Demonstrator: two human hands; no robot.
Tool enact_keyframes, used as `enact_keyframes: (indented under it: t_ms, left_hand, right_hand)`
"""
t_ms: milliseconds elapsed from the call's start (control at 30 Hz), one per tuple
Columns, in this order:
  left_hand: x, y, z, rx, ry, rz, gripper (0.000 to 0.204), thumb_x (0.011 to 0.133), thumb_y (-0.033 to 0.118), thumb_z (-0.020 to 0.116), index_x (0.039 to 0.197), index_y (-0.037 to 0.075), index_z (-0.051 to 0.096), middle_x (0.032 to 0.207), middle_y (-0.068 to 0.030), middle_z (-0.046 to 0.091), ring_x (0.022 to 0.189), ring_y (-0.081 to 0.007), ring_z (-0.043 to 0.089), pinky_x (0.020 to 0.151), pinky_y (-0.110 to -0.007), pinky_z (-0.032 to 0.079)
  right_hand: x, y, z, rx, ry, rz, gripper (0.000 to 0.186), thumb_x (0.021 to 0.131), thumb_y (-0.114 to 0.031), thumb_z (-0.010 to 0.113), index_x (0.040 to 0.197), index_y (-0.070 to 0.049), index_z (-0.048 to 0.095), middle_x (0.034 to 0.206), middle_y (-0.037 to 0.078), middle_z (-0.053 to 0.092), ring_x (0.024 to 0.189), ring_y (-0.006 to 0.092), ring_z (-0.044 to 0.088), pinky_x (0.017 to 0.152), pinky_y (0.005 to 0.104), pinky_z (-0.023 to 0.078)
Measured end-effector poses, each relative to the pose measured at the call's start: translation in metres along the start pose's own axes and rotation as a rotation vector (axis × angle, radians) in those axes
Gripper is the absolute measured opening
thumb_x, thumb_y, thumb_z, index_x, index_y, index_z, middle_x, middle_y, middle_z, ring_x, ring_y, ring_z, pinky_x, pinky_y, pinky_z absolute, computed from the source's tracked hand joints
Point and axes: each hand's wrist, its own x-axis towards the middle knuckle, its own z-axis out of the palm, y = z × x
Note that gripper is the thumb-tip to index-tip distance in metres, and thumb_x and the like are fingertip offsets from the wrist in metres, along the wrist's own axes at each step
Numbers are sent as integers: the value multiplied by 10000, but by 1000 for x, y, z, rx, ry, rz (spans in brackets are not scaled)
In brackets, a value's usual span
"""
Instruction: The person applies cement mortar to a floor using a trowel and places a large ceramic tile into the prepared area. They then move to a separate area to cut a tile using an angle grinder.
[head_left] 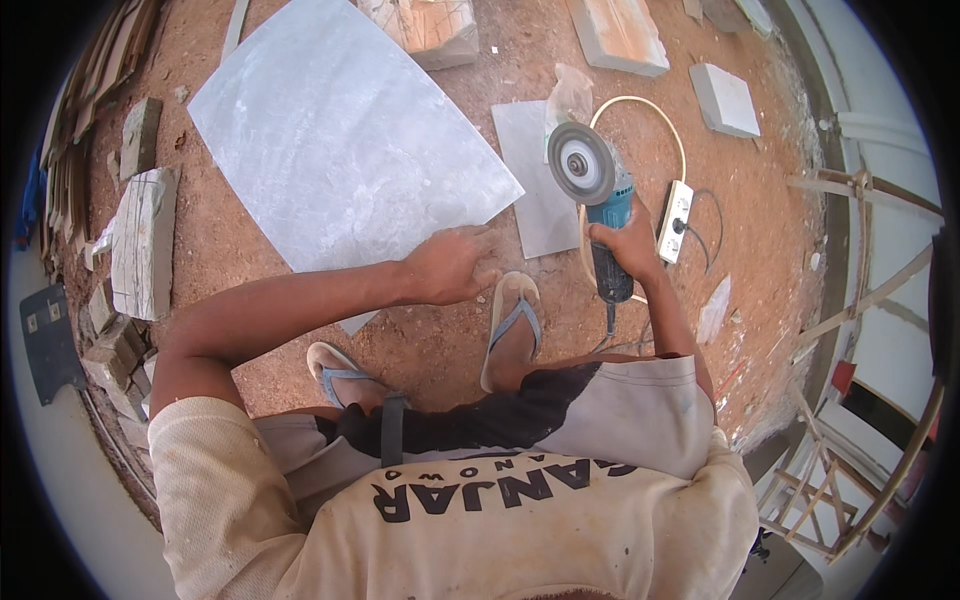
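My right hand [627,246] is closed around the body of a blue and black angle grinder [610,208], whose round disc [582,163] is raised toward the top. My left hand [450,262] is open, thumb and fingers apart, over the lower edge of a large pale grey tile [345,135]; whether it touches the tile is unclear. A smaller grey sheet [525,200] lies behind the grinder, with crumpled translucent plastic [568,92] at its top. My sandalled feet [512,325] are on the reddish dirt below my left hand.
A power strip [676,218] with cords sits right of the grinder. Stone blocks [143,240] line the left, more [615,30] lie at the top and right. Stacked boards [75,140] stand far left. Wooden frames [820,490] lean along the white wall on the right.
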Motion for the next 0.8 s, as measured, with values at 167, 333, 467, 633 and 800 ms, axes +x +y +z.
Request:
enact_keyframes:
  t_ms: [167, 333, 467, 633, 800]
  left_hand:
    - [-34, -64, -84, 496, 205, -128, 592, 863, 264, 738, 1323, -14, 488, 1353, -190, 486, 1279, -362, 466, 1077, -468, 418]
    - [-43, -110, -102, 691, -19, -717, 1190, 805, 772, 605, 1610, 85, 61, 1668, -190, 27, 1556, -330, -11, 1247, -586, 68]
    - [-46, -128, -89, 711, 9, -709, 1231, 789, 834, 533, 1612, 91, 1, 1674, -182, -38, 1552, -316, -93, 1238, -580, -31]
    - [-44, -131, -89, 666, 7, -700, 1259, 770, 857, 521, 1611, 84, -8, 1673, -188, -64, 1548, -318, -125, 1223, -584, -85]
    - [-43, -135, -88, 685, 5, -728, 1294, 720, 890, 504, 1615, 130, -37, 1682, -150, -76, 1552, -299, -122, 1227, -582, -79]
  right_hand:
    - [3, 18, 3, -53, -78, -20, 731, 666, -157, 808, 1323, -12, 523, 1148, 121, 652, 1051, 233, 628, 962, 377, 486]
    - [2, 17, 5, -150, -129, -4, 769, 658, -156, 805, 1345, -7, 494, 1196, 164, 631, 1104, 277, 616, 994, 400, 470]
    - [2, 16, 8, -174, -162, 11, 752, 663, -181, 786, 1326, 2, 481, 1195, 215, 614, 1126, 337, 607, 996, 432, 466]
    - [2, 10, 5, -231, -207, 28, 793, 667, -192, 794, 1360, 6, 463, 1232, 229, 610, 1156, 360, 606, 1013, 441, 461]
    - [1, 4, 4, -277, -223, 66, 820, 670, -199, 796, 1388, 1, 452, 1245, 240, 609, 1159, 369, 608, 1012, 447, 466]
